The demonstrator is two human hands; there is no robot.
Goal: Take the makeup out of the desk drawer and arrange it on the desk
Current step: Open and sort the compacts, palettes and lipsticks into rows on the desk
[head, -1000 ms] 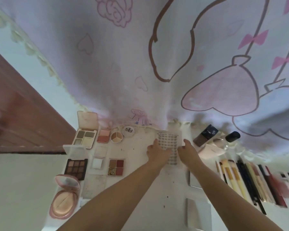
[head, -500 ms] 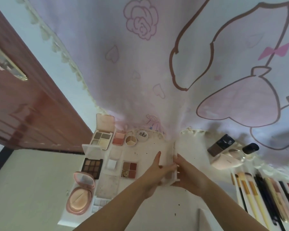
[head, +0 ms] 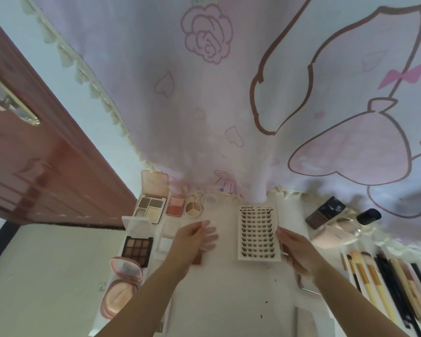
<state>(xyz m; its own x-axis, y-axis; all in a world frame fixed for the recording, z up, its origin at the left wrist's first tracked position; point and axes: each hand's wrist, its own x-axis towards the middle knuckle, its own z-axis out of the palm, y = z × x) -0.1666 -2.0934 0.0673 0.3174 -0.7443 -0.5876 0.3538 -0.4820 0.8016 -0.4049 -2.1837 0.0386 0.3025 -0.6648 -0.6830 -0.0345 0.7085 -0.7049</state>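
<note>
Right hand (head: 295,249) in a pinching grip on the right edge of a white card of false lashes (head: 258,233), which bears rows of dark lash clusters and the printed letters XQYO at its top; whether the card lies flat on the white table (head: 229,300) or is lifted slightly off it cannot be told. Left hand (head: 195,237) open, fingers spread and relaxed, holding nothing, held over the table left of the card and partly covering a small reddish palette (head: 197,259). Left of this hand: a dark nine-pan eyeshadow palette (head: 137,248), a pink cushion compact (head: 120,285) with its mirrored lid open, and a four-pan palette (head: 149,207) with its lid raised. Behind the left hand: a pink blush pan (head: 175,206) and a round three-part pot (head: 193,208). Right of the card: a dark square bottle (head: 325,212), a black cap (head: 368,216) and a row of makeup brushes (head: 374,283). Behind the table hangs a pale cloth (head: 204,105) printed with a rose and hearts.
</note>
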